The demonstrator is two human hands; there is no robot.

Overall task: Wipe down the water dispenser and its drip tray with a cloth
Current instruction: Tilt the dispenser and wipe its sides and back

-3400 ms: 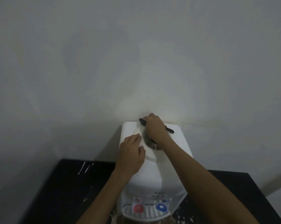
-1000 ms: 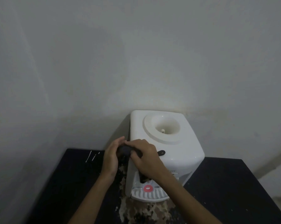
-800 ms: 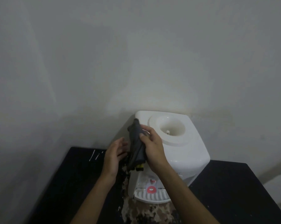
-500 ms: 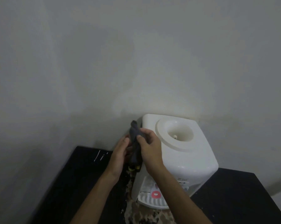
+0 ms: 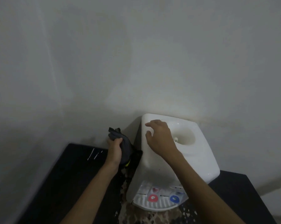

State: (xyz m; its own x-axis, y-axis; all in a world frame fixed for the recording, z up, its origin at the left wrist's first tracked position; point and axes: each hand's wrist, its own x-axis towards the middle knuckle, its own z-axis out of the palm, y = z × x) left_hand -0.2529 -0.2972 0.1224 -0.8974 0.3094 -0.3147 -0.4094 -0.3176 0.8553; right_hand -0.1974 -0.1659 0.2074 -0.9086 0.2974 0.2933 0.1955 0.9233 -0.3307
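My left grip point(image 5: 114, 150) is clamped round the bunched dark cloth point(image 5: 126, 143), held just beside the left flank of the water dispenser point(image 5: 199, 159), likely to wipe that side. My right grip point(image 5: 160, 140), fingers apart and empty, rests on top, apparently steadying it. The drip tray point(image 5: 154, 206) waits at the front on the black worktop point(image 5: 81, 175).

The water dispenser point(image 5: 201, 159) is smooth white plastic, a little shiny. Its drip tray point(image 5: 159, 206) is white plastic too, with ridges. The cloth point(image 5: 125, 143) is dark grey, soft and dull. The table point(image 5: 75, 175) is black and dull, with rough worn patches. The wall point(image 5: 136, 62) looks painted and dull
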